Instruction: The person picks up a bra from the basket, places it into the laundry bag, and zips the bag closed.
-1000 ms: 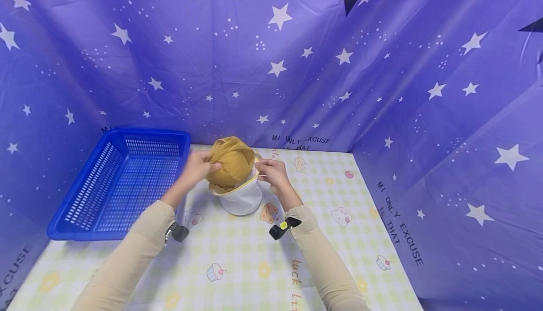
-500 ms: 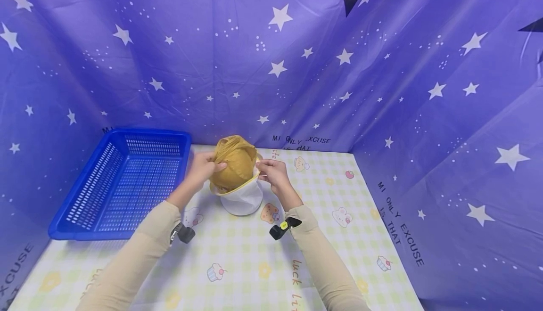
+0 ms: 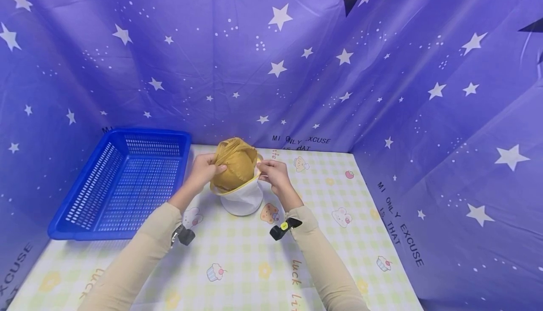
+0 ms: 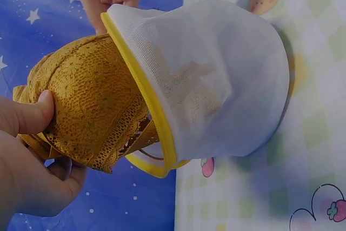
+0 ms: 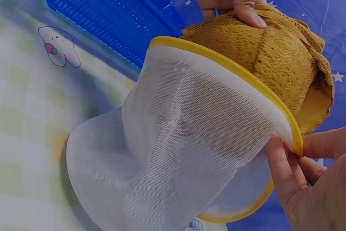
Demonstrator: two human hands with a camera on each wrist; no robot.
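Observation:
A mustard-yellow lace bra point(image 3: 235, 167) is held cup-up at the mouth of a white mesh laundry bag point(image 3: 242, 201) with a yellow zip edge. My left hand point(image 3: 201, 173) pinches the bra between thumb and fingers on its left side. With thumb and fingers my right hand point(image 3: 275, 176) grips the right side of the bag's yellow edge point(image 5: 232, 63). The bag stands on the table with its mouth spread. Part of the bra's lower lace point(image 4: 141, 133) dips inside the opening, and a darker shape shows faintly through the mesh.
A blue plastic basket point(image 3: 127, 193) with perforated walls stands at the left, close beside my left forearm. The table has a green-and-white checked cloth point(image 3: 237, 254) with cartoon prints. Purple star-patterned curtains point(image 3: 237, 66) hang behind and at both sides.
My left hand has shifted slightly right with the bra, then the bra's top has sunk a little toward the bag. The right hand keeps its grip on the edge, almost still.

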